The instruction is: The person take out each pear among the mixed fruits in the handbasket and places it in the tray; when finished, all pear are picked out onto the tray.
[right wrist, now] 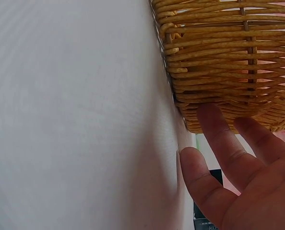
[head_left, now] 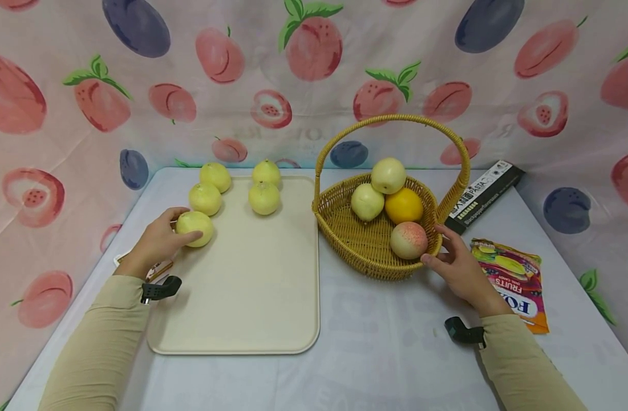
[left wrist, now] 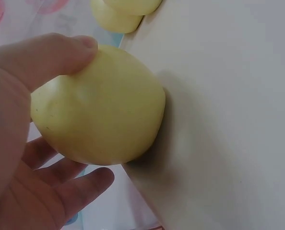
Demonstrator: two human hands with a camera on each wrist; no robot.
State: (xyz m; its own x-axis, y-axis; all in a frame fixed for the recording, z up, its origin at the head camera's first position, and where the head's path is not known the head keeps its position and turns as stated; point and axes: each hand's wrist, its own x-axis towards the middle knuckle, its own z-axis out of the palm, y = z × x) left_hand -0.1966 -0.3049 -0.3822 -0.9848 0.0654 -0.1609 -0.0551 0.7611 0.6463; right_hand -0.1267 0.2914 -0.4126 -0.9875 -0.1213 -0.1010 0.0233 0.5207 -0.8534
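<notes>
Yellow fruit (head_left: 197,227) gripped in left hand (head_left: 158,240) at tray (head_left: 242,279) edge; hands well apart, right hand (head_left: 461,271) holding basket (head_left: 344,237).

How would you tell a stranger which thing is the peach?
Find the handled wicker basket to the right of the cream tray. Inside, look nearest the right hand. The peach alone has a pink-red blush, unlike the plain orange fruit and two pale green fruits behind it.

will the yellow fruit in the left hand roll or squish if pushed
The yellow fruit would probably roll, being rounded. It is likely firm: no dent shows where the left hand grips it. Its smooth skin may be slightly slippery.
</notes>
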